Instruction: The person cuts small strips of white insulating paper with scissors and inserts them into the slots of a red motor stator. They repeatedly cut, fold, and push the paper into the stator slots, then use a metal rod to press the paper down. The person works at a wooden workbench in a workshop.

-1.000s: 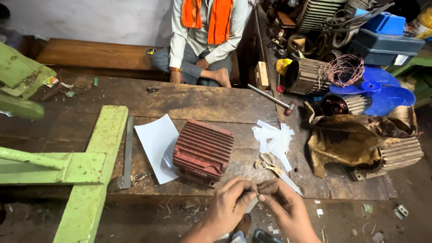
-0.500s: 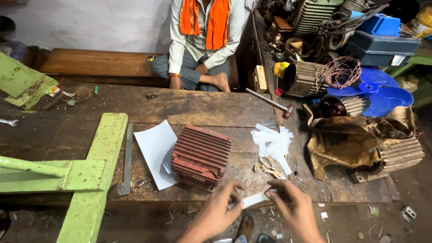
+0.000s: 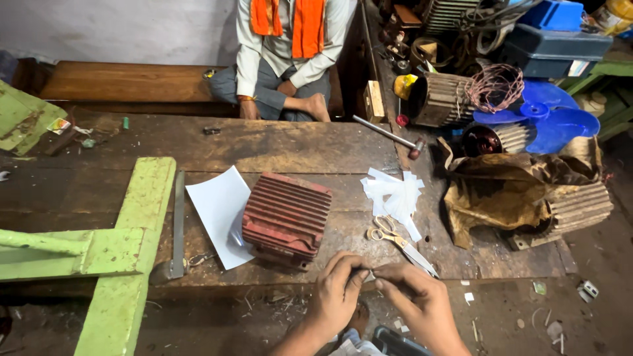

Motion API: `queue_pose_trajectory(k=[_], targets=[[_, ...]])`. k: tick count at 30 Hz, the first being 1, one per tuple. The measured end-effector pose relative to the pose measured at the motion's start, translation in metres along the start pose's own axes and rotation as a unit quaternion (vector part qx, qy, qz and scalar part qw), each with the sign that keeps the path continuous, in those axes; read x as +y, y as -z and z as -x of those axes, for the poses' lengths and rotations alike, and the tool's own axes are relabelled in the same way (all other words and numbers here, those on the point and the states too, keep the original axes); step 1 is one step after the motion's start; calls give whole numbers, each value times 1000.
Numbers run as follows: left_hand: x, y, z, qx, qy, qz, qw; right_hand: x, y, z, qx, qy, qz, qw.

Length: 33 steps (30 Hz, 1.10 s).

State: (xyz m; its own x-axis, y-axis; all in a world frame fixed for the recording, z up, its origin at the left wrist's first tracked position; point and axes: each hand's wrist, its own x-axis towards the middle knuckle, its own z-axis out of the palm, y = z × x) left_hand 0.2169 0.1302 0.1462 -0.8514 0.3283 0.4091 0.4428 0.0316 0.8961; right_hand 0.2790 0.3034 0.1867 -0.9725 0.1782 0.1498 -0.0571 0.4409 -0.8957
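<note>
Left hand (image 3: 339, 290) and right hand (image 3: 422, 298) pinched shut together on small white paper strip (image 3: 368, 275), near steel scissors (image 3: 399, 238) on scarred wooden worktop (image 3: 297, 148).

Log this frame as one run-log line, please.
left hand + right hand: pinching small white paper strip | scissors just beyond | red finned motor housing on workbench

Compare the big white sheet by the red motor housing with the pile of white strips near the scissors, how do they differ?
The white sheet is one large whole piece; the pile of white strips is many narrow cut pieces. The sheet lies flat with one edge tucked under the red finned housing; the strips fan out overlapping, clear of the housing, just above the scissors. Both are white, thin, and lie on the wooden bench.
</note>
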Motion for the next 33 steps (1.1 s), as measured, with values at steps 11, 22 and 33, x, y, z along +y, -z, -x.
queue_pose_trajectory(k=[11, 22, 33], targets=[[2, -9, -1, -3, 24, 14, 1000, 8, -8, 6, 57, 97, 131, 985], [-6, -11, -5, -17, 44, 20, 999, 38, -8, -2, 57, 22, 24, 998], [-42, -38, -22, -94, 97, -1, 991, 88, 2, -4, 7, -102, -196, 975]])
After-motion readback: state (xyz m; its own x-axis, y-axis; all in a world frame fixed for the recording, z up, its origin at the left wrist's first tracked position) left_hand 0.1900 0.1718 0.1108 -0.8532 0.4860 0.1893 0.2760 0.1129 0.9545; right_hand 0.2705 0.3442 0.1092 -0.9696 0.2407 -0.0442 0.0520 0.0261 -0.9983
